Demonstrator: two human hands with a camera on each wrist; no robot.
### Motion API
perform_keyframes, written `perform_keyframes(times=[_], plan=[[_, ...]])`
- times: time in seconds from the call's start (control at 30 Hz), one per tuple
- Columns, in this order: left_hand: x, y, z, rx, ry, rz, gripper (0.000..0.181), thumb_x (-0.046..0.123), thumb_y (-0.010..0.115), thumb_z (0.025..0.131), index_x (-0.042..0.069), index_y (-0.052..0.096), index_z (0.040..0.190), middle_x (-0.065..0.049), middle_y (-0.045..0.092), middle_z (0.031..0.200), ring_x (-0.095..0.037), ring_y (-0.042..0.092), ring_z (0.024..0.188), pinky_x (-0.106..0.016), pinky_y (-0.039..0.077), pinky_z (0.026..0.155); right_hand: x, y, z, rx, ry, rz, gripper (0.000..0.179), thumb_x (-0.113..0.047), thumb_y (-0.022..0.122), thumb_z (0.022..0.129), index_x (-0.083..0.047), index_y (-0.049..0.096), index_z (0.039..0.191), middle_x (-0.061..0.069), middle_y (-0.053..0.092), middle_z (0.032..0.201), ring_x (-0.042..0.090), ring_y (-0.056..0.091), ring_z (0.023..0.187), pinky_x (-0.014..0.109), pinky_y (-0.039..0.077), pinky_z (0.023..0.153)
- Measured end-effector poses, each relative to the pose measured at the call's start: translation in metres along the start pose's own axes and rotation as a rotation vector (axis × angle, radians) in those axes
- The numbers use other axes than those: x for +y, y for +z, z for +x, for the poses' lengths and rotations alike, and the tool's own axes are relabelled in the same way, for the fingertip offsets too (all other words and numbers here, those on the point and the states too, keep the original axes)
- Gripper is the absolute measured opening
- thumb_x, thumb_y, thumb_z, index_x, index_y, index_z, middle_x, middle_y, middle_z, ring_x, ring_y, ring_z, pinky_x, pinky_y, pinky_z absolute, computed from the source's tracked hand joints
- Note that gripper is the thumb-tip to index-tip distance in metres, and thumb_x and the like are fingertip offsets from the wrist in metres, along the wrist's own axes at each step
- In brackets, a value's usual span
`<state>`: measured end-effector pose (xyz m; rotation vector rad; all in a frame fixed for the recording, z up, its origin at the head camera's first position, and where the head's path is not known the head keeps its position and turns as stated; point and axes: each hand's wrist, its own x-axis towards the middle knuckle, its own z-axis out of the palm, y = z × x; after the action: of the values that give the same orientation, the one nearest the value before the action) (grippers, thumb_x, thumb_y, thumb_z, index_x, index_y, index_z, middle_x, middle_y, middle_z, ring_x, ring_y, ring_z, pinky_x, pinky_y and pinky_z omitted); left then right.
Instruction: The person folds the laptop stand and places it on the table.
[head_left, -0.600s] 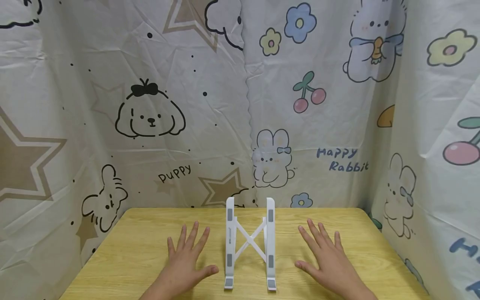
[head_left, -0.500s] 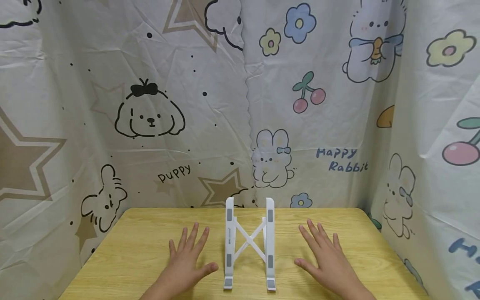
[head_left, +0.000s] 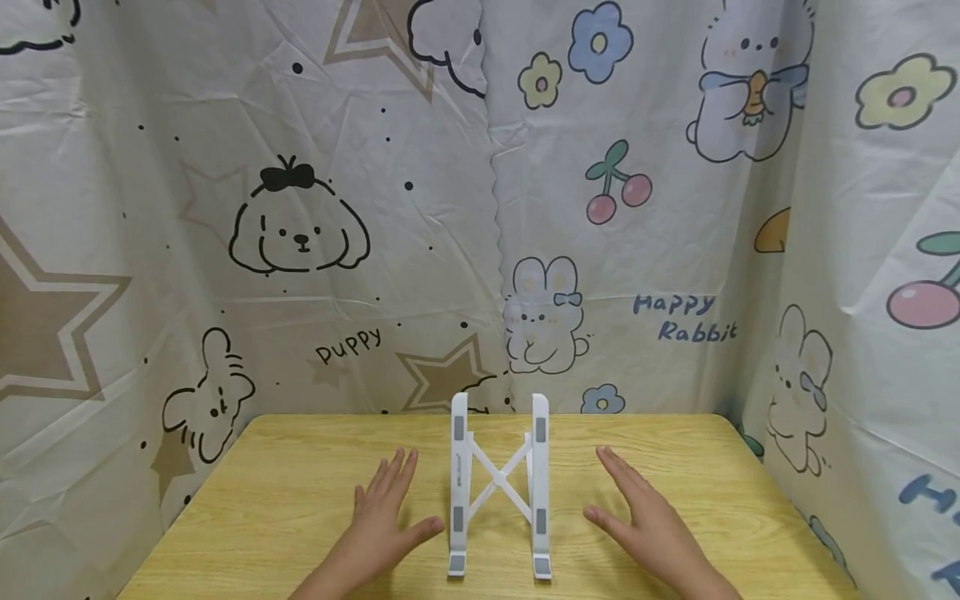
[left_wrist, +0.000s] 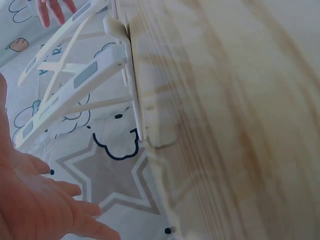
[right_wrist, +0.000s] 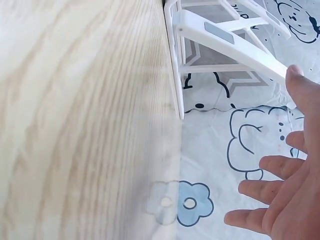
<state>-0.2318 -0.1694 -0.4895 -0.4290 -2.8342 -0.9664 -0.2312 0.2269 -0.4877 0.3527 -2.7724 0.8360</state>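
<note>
A white folding laptop stand (head_left: 499, 478) with grey pads and an X-shaped brace stands unfolded at the middle of the table. Its two side rails slope up toward the back. My left hand (head_left: 380, 518) hovers beside the left rail, fingers spread and thumb pointing at it. On the opposite side my right hand (head_left: 651, 518) is held with straight fingers, a wider gap from the right rail. Both palms face inward. In the left wrist view the left hand (left_wrist: 42, 200) holds nothing, and the right wrist view shows the right hand (right_wrist: 295, 187) bare as well.
The light wooden table (head_left: 300, 467) ends at a back edge just behind the stand. Patterned cloth (head_left: 435, 233) with puppies, rabbits and flowers hangs behind it and along both sides.
Both hands have turned so the palms face more toward the stand, and the left has drawn a little nearer to it. The stand has stayed in place.
</note>
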Motion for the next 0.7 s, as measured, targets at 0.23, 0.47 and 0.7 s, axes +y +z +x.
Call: perform_keyframes(times=[0.23,0.47,0.7], plan=[[0.001,0.005,0.006,0.071,0.007,-0.103,0.099,0.052,0.077,0.087,0.008,0.029,0.161,-0.018,0.031,0.165,-0.048,0.028,0.150,-0.072,0.028,0.116,-0.001,0.002,0.003,-0.022,0.072,0.150,0.085,-0.066,0.066,0.089,-0.024,0.040,0.158,0.009,0.044,0.160,0.039,0.048,0.141,0.063,0.042,0.112],[0.004,0.007,0.010,0.097,-0.075,-0.252,0.090,0.054,0.076,0.087,0.012,0.039,0.158,-0.016,0.045,0.158,-0.044,0.040,0.144,-0.067,0.037,0.114,-0.002,0.009,0.007,-0.017,0.120,0.317,0.074,-0.046,0.076,0.090,-0.019,0.047,0.153,0.011,0.054,0.152,0.038,0.057,0.133,0.057,0.051,0.106],[0.008,0.011,0.013,0.060,-0.101,-0.444,0.079,0.045,0.074,0.092,0.009,0.042,0.155,-0.013,0.052,0.153,-0.041,0.046,0.141,-0.068,0.040,0.111,-0.005,0.015,0.010,0.001,0.185,0.481,0.066,-0.031,0.081,0.088,-0.020,0.054,0.148,0.012,0.063,0.140,0.032,0.066,0.121,0.037,0.060,0.094]])
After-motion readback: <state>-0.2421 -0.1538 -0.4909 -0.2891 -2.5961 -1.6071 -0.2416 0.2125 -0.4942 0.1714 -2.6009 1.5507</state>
